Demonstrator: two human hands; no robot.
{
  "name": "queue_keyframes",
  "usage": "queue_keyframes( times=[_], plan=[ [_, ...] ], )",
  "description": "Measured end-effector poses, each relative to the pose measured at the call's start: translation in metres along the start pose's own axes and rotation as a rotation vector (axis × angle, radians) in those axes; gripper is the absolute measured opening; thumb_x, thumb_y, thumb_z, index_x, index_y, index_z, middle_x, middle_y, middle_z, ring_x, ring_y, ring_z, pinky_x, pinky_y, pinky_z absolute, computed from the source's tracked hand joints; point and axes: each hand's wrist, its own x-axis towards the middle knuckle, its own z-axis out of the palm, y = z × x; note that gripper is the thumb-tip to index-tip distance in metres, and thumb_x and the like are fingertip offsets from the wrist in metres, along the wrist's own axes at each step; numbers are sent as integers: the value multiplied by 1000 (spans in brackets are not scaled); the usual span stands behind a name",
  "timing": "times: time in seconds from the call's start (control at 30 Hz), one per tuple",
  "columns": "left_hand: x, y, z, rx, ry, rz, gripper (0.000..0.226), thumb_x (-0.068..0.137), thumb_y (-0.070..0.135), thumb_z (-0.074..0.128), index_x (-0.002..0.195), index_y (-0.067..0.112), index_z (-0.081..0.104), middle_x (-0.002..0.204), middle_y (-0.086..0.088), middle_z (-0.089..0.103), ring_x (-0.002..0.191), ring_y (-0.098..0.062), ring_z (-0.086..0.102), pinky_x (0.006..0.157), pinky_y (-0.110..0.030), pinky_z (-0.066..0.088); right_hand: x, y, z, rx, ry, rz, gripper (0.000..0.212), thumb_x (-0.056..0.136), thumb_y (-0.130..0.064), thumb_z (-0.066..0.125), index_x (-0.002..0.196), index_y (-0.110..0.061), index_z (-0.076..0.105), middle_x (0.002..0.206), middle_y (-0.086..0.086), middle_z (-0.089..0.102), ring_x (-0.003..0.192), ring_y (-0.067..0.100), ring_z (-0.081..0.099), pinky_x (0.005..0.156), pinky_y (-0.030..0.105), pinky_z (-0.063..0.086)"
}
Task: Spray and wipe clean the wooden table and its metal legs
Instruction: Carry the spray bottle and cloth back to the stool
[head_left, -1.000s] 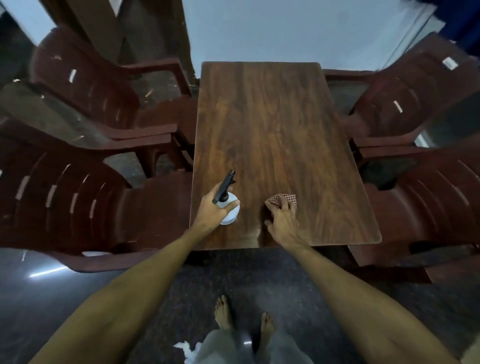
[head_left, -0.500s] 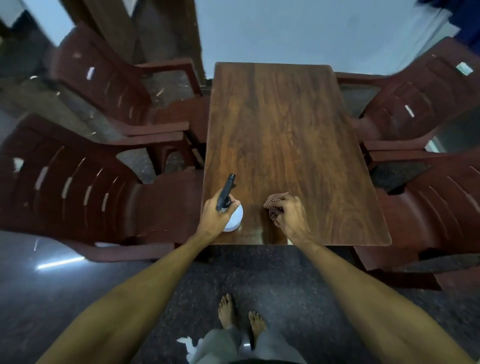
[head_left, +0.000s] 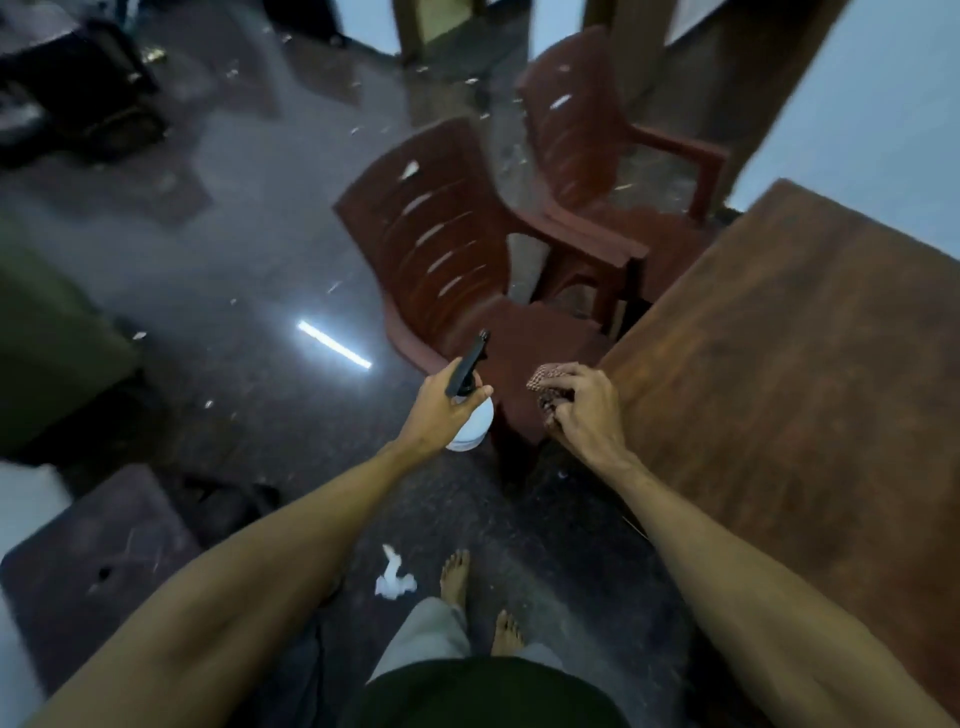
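The wooden table (head_left: 810, 374) fills the right side of the view; its metal legs are hidden under the top. My left hand (head_left: 441, 410) grips a white spray bottle (head_left: 475, 426) with a black trigger head, held in the air left of the table's near corner. My right hand (head_left: 584, 410) holds a bunched checkered cloth (head_left: 545, 382) just off the table's left edge, above a chair seat.
Two maroon plastic chairs (head_left: 457, 260) (head_left: 587, 130) stand along the table's left side. A crumpled white tissue (head_left: 392, 579) lies on the dark floor by my bare feet. A dark mat (head_left: 93, 566) lies at lower left, and dark furniture (head_left: 52, 338) stands at far left.
The view has swung left, so the table now sits at the right. Both hands have left the tabletop, lifting the spray bottle and the cloth off it and over the floor and chair.
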Motion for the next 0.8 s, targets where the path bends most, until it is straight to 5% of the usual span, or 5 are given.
queue_keyframes(
  times=[0.2, 0.4, 0.6, 0.8],
  plan=[
    [-77, -50, -55, 16, 251, -155, 27, 91, 34, 75, 96, 10, 64, 89, -3, 72, 84, -24, 69, 79, -49, 57, 7, -70, 68, 3, -190, -231, 43, 71, 2, 68, 104, -22, 80, 120, -4, 69, 106, 22, 59, 93, 23, 42],
    [-163, -104, -97, -2, 492, -347, 20, 95, 27, 74, 94, 12, 60, 86, -4, 68, 82, -24, 66, 76, -46, 53, -10, -148, 151, 15, -421, -486, 42, 72, 5, 66, 105, -18, 79, 119, 1, 70, 109, 23, 62, 96, 21, 44],
    [-235, -147, -133, -61, 736, -515, 21, 96, 24, 72, 100, 36, 54, 78, -6, 64, 74, -22, 62, 72, -37, 50, -31, -222, 230, 11, -624, -692, 43, 73, 8, 69, 105, -19, 79, 120, 1, 71, 110, 19, 63, 99, 22, 47],
    [-278, -186, -168, -180, 989, -676, 20, 93, 20, 75, 84, 11, 60, 76, -4, 65, 76, -17, 63, 69, -25, 46, -44, -293, 283, -49, -749, -873, 46, 76, 12, 63, 108, -16, 78, 123, 5, 69, 113, 24, 58, 101, 25, 42]
  ],
)
